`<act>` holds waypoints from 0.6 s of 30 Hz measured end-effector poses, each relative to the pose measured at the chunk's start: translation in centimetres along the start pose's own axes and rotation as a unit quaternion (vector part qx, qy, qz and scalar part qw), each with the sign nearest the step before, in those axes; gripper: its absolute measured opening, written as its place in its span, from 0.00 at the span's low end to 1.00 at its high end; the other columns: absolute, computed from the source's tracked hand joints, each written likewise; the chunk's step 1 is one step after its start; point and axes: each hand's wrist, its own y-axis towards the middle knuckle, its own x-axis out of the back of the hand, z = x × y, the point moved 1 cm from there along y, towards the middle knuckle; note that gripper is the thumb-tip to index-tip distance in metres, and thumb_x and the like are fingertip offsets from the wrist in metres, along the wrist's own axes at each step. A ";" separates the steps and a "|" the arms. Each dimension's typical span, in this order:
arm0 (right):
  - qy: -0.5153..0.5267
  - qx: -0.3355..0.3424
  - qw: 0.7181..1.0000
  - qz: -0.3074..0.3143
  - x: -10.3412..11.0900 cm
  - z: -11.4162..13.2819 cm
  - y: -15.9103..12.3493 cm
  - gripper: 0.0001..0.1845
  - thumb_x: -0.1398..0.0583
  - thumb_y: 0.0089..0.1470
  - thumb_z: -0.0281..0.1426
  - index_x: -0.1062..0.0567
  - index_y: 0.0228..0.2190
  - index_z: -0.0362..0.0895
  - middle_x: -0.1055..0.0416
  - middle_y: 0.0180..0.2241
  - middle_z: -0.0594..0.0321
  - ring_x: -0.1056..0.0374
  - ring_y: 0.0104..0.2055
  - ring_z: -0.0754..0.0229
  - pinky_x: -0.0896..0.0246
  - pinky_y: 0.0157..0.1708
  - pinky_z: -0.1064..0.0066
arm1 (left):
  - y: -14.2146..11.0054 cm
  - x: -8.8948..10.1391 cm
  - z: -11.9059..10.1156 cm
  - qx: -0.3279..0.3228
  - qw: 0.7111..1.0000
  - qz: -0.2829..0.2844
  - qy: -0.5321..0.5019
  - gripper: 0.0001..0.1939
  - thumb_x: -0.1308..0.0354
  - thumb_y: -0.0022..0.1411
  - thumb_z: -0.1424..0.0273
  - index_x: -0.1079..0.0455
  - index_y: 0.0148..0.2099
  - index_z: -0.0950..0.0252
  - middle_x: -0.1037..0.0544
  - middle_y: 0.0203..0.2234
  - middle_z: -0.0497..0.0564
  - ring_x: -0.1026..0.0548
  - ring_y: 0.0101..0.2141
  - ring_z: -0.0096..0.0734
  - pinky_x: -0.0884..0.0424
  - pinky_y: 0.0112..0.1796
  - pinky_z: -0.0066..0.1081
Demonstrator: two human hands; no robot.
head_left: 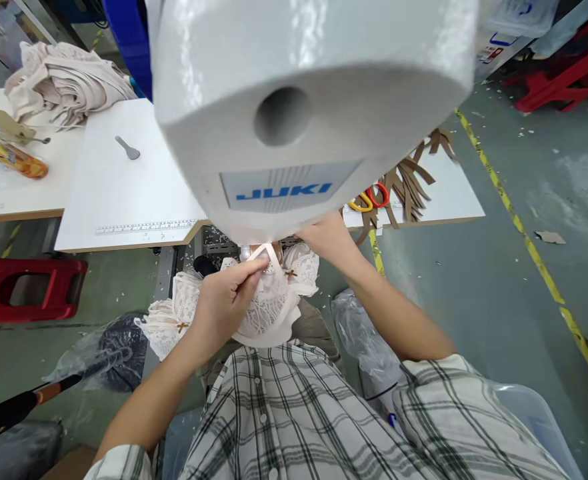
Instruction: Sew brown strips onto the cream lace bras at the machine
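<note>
A cream lace bra with small brown bows hangs at the front of a white JUKI sewing machine. My left hand is closed on the bra, thumb and fingers pinching its strap edge just below the machine head. Beside the machine's lower right side is my right hand, close to the bra's right-hand part. Its fingers are hidden behind the machine head and the fabric. The needle area is mostly covered by the machine head.
Scissors with yellow and red handles lie by brown fabric strips on the right. Leftward are a small grey tool, a folded beige fabric pile, an orange drink bottle and a red stool.
</note>
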 end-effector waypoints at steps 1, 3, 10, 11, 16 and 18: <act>-0.030 0.030 0.999 -0.008 -0.3 0.0 0.5 0.11 0.37 0.54 0.38 0.28 0.29 0.44 0.31 0.27 0.65 0.37 0.29 0.63 0.38 0.32 0.68 | 0.1 0.1 -0.2 0.023 1.000 0.008 -0.011 0.16 0.48 0.70 0.68 0.23 0.53 0.62 0.17 0.46 0.51 0.19 0.43 0.34 0.25 0.41 0.27; -0.072 0.076 0.994 -0.008 -0.9 -0.3 1.3 0.10 0.38 0.54 0.38 0.29 0.29 0.45 0.31 0.30 0.63 0.37 0.33 0.60 0.37 0.36 0.65 | 0.2 0.3 -0.5 0.052 0.998 0.023 -0.018 0.16 0.47 0.70 0.66 0.23 0.53 0.62 0.17 0.45 0.51 0.19 0.42 0.35 0.24 0.38 0.27; -0.111 0.098 0.989 0.028 -1.7 -1.6 2.1 0.21 0.39 0.54 0.44 0.40 0.20 0.47 0.44 0.22 0.65 0.44 0.32 0.58 0.38 0.42 0.59 | 0.0 0.5 -1.6 0.047 0.997 0.048 0.028 0.16 0.49 0.71 0.67 0.23 0.53 0.62 0.15 0.33 0.48 0.21 0.28 0.30 0.30 0.29 0.26; -0.106 0.095 0.989 0.036 -1.7 -1.6 2.1 0.21 0.39 0.54 0.45 0.39 0.21 0.48 0.44 0.22 0.65 0.44 0.31 0.58 0.38 0.42 0.59 | 0.0 0.6 -1.8 0.041 0.998 0.044 0.034 0.16 0.49 0.71 0.68 0.23 0.53 0.62 0.15 0.34 0.49 0.20 0.29 0.30 0.30 0.30 0.26; -0.080 0.078 0.992 0.053 -1.5 -1.0 2.1 0.21 0.39 0.53 0.48 0.36 0.21 0.47 0.42 0.24 0.62 0.44 0.33 0.56 0.38 0.40 0.60 | 0.4 0.4 -2.0 0.026 0.997 0.034 0.058 0.17 0.50 0.71 0.68 0.24 0.54 0.64 0.16 0.41 0.50 0.18 0.37 0.33 0.26 0.35 0.27; -0.048 0.055 0.995 0.062 -1.5 -0.8 2.2 0.21 0.37 0.51 0.46 0.37 0.20 0.48 0.43 0.23 0.63 0.44 0.33 0.56 0.38 0.43 0.58 | 0.6 0.4 -2.0 0.031 0.997 0.033 0.061 0.18 0.51 0.71 0.68 0.24 0.55 0.64 0.16 0.43 0.50 0.18 0.38 0.34 0.25 0.38 0.28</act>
